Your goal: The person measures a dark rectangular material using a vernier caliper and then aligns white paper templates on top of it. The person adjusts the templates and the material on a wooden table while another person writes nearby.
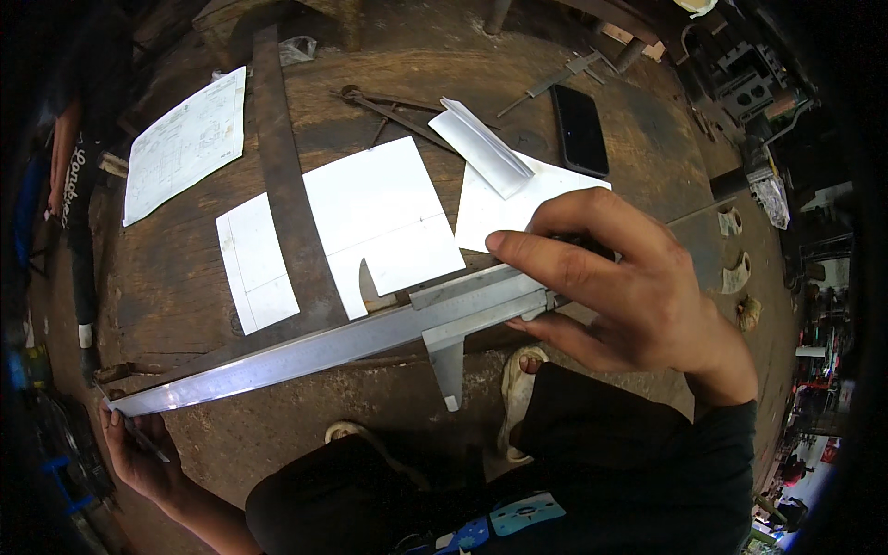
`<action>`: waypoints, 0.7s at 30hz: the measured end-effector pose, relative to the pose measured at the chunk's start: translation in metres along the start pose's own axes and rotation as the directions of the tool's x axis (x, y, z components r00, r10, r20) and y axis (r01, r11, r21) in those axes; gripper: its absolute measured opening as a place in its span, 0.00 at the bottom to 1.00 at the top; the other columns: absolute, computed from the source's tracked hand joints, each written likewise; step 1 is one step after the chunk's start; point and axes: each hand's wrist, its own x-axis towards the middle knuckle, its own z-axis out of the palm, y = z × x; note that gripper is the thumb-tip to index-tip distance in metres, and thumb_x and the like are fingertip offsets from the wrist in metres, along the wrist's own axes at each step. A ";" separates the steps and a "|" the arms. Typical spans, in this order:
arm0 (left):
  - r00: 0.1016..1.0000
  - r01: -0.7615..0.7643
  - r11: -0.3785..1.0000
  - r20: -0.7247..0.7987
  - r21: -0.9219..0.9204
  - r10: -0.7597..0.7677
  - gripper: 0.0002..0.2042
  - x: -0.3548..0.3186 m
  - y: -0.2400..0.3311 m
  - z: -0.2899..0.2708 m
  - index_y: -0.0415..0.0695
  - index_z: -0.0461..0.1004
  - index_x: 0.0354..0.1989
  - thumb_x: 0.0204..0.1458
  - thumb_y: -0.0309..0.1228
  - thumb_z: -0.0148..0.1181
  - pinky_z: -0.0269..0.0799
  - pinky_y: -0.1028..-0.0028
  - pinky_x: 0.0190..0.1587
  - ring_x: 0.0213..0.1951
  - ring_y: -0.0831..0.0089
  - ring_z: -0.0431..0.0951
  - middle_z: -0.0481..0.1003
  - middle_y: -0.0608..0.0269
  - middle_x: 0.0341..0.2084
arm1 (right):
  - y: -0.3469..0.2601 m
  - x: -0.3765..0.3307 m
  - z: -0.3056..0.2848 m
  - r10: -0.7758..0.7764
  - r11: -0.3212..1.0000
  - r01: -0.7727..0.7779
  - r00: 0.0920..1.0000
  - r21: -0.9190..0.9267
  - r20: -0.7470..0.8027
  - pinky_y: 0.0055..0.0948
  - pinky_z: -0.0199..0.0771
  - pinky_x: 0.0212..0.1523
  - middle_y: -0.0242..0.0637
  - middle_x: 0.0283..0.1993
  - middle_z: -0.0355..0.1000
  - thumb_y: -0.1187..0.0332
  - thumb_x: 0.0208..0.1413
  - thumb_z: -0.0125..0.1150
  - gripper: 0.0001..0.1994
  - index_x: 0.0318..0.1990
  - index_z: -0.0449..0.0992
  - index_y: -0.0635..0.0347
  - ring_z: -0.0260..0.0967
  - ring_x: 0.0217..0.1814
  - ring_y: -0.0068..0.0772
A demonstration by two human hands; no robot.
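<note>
A long steel vernier caliper [305,356] stretches slantwise along the near edge of the wooden table, held at both ends. My right hand [610,277] is closed on its sliding part, thumb below and fingers above; a jaw points down toward my lap. At the far left end of the beam, my left hand [143,453] grips the tip. A thin grey pointed piece [148,439] also shows at my left fingers; I cannot tell whether it belongs to the caliper. Just beyond the beam lies a white sheet [379,203] with pencil lines and a curved notch.
A flat steel bar [282,157] crosses the wooden table [171,268]. Around it lie a small white card [259,264], a drawing sheet [190,143], folded paper [481,148], dividers [398,116], a smaller caliper [550,83] and a black phone [580,129]. Another person's arm [65,153] shows at left.
</note>
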 end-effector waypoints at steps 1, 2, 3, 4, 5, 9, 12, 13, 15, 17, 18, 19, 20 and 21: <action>0.999 0.005 1.000 0.032 -0.009 -0.005 0.17 0.000 0.000 0.002 0.41 0.72 0.58 0.62 0.31 0.58 0.71 0.79 0.39 0.33 0.81 0.72 0.75 0.68 0.36 | 0.000 -0.001 0.000 0.003 1.000 -0.003 1.000 -0.003 0.001 0.34 0.82 0.40 0.39 0.45 0.73 0.67 0.35 0.82 0.32 0.55 0.83 0.56 0.76 0.45 0.36; 0.998 0.010 1.000 0.064 -0.018 -0.009 0.17 0.001 0.001 0.004 0.41 0.72 0.58 0.62 0.31 0.57 0.71 0.79 0.39 0.33 0.81 0.71 0.75 0.69 0.35 | 0.000 -0.001 0.000 0.008 1.000 -0.008 1.000 -0.003 0.004 0.34 0.83 0.40 0.39 0.45 0.73 0.67 0.35 0.82 0.32 0.55 0.83 0.56 0.76 0.45 0.36; 0.994 0.015 0.999 0.105 -0.028 -0.012 0.16 0.001 0.001 0.005 0.41 0.72 0.57 0.62 0.31 0.57 0.71 0.80 0.39 0.33 0.81 0.71 0.74 0.69 0.35 | -0.001 -0.002 -0.001 0.012 1.000 -0.012 1.000 -0.004 0.008 0.34 0.83 0.40 0.39 0.45 0.73 0.67 0.35 0.82 0.32 0.55 0.83 0.56 0.77 0.45 0.36; 0.989 0.020 0.999 0.145 -0.039 -0.015 0.16 0.000 0.002 0.007 0.41 0.72 0.57 0.62 0.31 0.57 0.70 0.80 0.39 0.33 0.81 0.71 0.74 0.69 0.35 | -0.001 -0.001 -0.001 0.015 1.000 -0.015 1.000 -0.005 0.012 0.34 0.83 0.40 0.39 0.45 0.73 0.67 0.35 0.82 0.32 0.55 0.83 0.56 0.77 0.45 0.36; 0.977 0.025 0.997 0.212 -0.078 -0.007 0.16 0.000 0.002 0.008 0.41 0.72 0.57 0.62 0.31 0.57 0.70 0.80 0.39 0.33 0.81 0.71 0.74 0.69 0.34 | -0.002 -0.002 -0.002 0.017 1.000 -0.017 1.000 -0.014 0.022 0.33 0.83 0.40 0.39 0.45 0.73 0.67 0.35 0.82 0.32 0.55 0.83 0.55 0.77 0.45 0.35; 0.999 -0.019 0.999 0.042 -0.048 0.021 0.15 -0.005 0.002 0.007 0.40 0.72 0.55 0.62 0.31 0.56 0.69 0.80 0.36 0.32 0.80 0.70 0.74 0.68 0.34 | -0.005 0.000 -0.002 0.019 1.000 -0.018 0.999 -0.024 0.045 0.33 0.84 0.40 0.40 0.45 0.74 0.65 0.36 0.82 0.31 0.55 0.83 0.55 0.77 0.45 0.35; 0.996 -0.005 0.997 0.083 -0.080 0.012 0.14 -0.006 0.001 0.003 0.40 0.72 0.54 0.62 0.31 0.56 0.68 0.80 0.34 0.30 0.81 0.69 0.74 0.68 0.34 | -0.006 0.001 -0.002 0.022 1.000 -0.022 0.999 -0.018 0.048 0.34 0.84 0.40 0.40 0.44 0.74 0.64 0.36 0.82 0.31 0.54 0.83 0.55 0.77 0.46 0.36; 0.997 -0.012 0.997 0.078 -0.074 0.018 0.15 -0.005 0.001 0.002 0.40 0.72 0.55 0.62 0.31 0.56 0.68 0.80 0.34 0.30 0.81 0.69 0.74 0.68 0.34 | -0.006 0.001 -0.002 0.023 1.000 -0.022 0.999 -0.015 0.049 0.34 0.84 0.40 0.40 0.44 0.74 0.64 0.36 0.82 0.31 0.54 0.83 0.55 0.77 0.46 0.36; 0.995 -0.018 0.997 0.093 -0.076 0.025 0.15 -0.005 0.002 0.001 0.40 0.72 0.55 0.62 0.31 0.56 0.69 0.80 0.34 0.30 0.82 0.69 0.74 0.68 0.33 | -0.006 0.000 -0.001 0.017 1.000 -0.016 0.999 -0.020 0.045 0.34 0.84 0.40 0.40 0.44 0.74 0.64 0.36 0.82 0.31 0.54 0.83 0.55 0.77 0.46 0.36; 0.983 0.000 0.992 0.182 -0.123 0.023 0.15 -0.006 0.002 0.002 0.40 0.72 0.55 0.62 0.31 0.57 0.69 0.80 0.34 0.30 0.82 0.69 0.73 0.68 0.33 | -0.006 0.000 -0.001 0.015 1.000 -0.014 0.999 -0.019 0.045 0.34 0.84 0.40 0.40 0.44 0.74 0.64 0.36 0.82 0.31 0.54 0.83 0.55 0.77 0.46 0.36; 0.989 -0.009 0.996 0.145 -0.094 0.023 0.15 -0.006 0.002 0.003 0.40 0.72 0.55 0.62 0.31 0.56 0.69 0.80 0.34 0.30 0.82 0.69 0.73 0.69 0.32 | -0.007 -0.001 -0.001 0.016 1.000 -0.015 0.999 -0.017 0.046 0.34 0.84 0.40 0.40 0.44 0.74 0.64 0.37 0.82 0.31 0.54 0.83 0.55 0.77 0.46 0.36; 0.988 -0.010 0.995 0.154 -0.095 0.024 0.14 -0.007 0.001 0.005 0.40 0.72 0.54 0.62 0.31 0.56 0.69 0.80 0.34 0.30 0.82 0.69 0.72 0.69 0.31 | -0.007 -0.001 -0.001 0.017 1.000 -0.017 0.999 -0.014 0.047 0.34 0.84 0.40 0.40 0.44 0.74 0.64 0.37 0.82 0.31 0.54 0.83 0.55 0.77 0.46 0.36; 0.985 -0.020 0.992 0.168 -0.123 0.041 0.14 -0.008 0.000 0.008 0.40 0.72 0.54 0.62 0.31 0.56 0.69 0.81 0.33 0.30 0.82 0.69 0.72 0.69 0.31 | -0.008 -0.001 -0.001 0.019 1.000 -0.018 0.999 -0.015 0.047 0.34 0.84 0.40 0.40 0.44 0.74 0.64 0.37 0.82 0.30 0.54 0.83 0.55 0.77 0.46 0.36; 0.995 -0.031 0.993 0.088 -0.112 0.041 0.12 -0.008 -0.002 0.010 0.40 0.71 0.52 0.63 0.30 0.55 0.63 0.80 0.30 0.28 0.82 0.66 0.70 0.70 0.29 | -0.008 -0.001 -0.002 0.020 1.000 -0.020 0.999 -0.015 0.047 0.34 0.84 0.40 0.40 0.44 0.74 0.64 0.37 0.82 0.30 0.54 0.83 0.55 0.77 0.46 0.36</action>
